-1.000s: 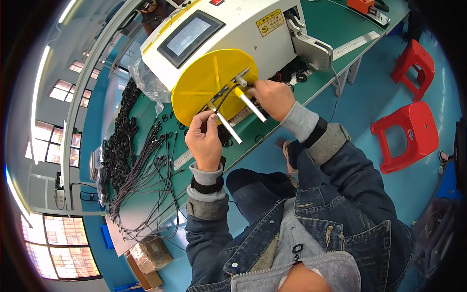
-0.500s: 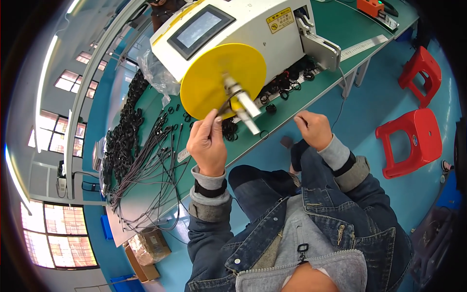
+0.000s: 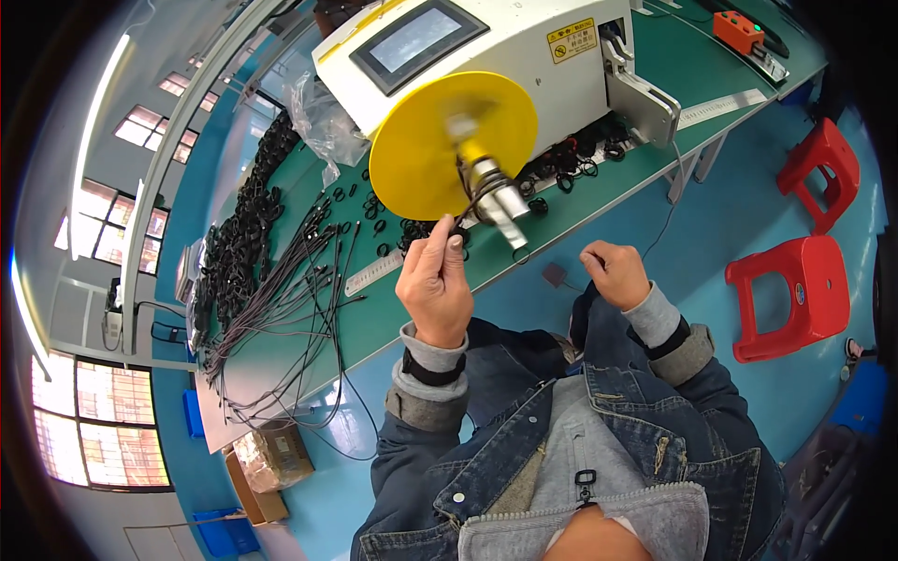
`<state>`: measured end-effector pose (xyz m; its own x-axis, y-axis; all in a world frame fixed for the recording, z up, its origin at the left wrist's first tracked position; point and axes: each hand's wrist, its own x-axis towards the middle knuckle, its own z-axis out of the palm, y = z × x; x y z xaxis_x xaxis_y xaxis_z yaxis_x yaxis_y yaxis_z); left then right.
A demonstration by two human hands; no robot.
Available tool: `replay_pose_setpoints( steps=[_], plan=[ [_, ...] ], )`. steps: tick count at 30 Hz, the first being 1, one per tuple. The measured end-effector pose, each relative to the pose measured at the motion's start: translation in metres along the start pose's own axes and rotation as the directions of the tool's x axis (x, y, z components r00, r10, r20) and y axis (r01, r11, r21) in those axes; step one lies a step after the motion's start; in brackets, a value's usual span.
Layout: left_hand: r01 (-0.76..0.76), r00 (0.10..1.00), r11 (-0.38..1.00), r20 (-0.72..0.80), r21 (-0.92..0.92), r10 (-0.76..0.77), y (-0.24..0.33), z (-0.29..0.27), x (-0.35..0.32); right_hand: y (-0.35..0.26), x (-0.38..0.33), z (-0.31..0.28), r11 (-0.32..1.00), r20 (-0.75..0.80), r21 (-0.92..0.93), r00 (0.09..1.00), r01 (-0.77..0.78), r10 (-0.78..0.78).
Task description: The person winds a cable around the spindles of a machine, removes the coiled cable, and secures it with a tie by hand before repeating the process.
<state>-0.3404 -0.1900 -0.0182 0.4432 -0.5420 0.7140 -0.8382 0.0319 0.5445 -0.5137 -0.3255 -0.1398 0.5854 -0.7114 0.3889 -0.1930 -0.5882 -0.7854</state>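
Beside the white machine (image 3: 514,56), my left hand (image 3: 437,290) is raised with thumb and fingertips pinched on a dark cable (image 3: 464,222). Several turns of the cable wrap around the spinning metal prongs (image 3: 506,203) in front of the yellow disc (image 3: 402,154). The prongs are partly smeared by motion. My right hand (image 3: 617,274) is loosely closed over the floor at the table's front edge, with nothing seen in it.
Loose grey and black cables (image 3: 281,318) lie left on the green table (image 3: 337,327), beside a heap of coiled cables (image 3: 229,252). Small black coils (image 3: 566,178) lie under the machine. Two red stools (image 3: 814,290) stand right; an open cardboard box (image 3: 271,505) sits at lower left.
The prongs have turned, and more cable is now wound around them. My view has shifted, so the machine sits further right. My left hand remains close to the prongs, the right still closed.
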Motion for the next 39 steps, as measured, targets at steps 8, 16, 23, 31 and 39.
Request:
replay_pose_setpoints(
  steps=[8, 16, 23, 31, 39],
  plan=[
    [-0.355, 0.923, 0.924, -0.101, 0.138, 0.370, 0.009, 0.032, 0.020, -0.039, 0.023, -0.015, 0.988, -0.109, 0.132, 0.992, 0.077, -0.063],
    [-0.380, 0.925, 0.894, 0.119, 0.238, 0.362, 0.028, 0.033, 0.022, -0.076, 0.074, -0.010, 0.903, -0.227, 0.158, 0.905, 0.400, -0.361],
    [-0.335, 0.940, 0.805, 0.235, 0.490, 0.248, 0.038, 0.030, 0.029, -0.065, 0.090, -0.011, 0.933, -0.183, 0.181, 0.943, 0.311, -0.279],
    [-0.295, 0.884, 0.882, 0.455, 0.367, 0.106, 0.022, 0.030, 0.036, -0.048, 0.111, 0.000, 0.878, 0.022, 0.364, 0.939, 0.311, -0.342],
    [-0.207, 0.918, 0.905, 0.394, 0.370, 0.049, 0.035, 0.032, 0.041, -0.058, 0.104, 0.009, 0.818, 0.022, 0.516, 0.951, 0.253, -0.308]
  ],
)
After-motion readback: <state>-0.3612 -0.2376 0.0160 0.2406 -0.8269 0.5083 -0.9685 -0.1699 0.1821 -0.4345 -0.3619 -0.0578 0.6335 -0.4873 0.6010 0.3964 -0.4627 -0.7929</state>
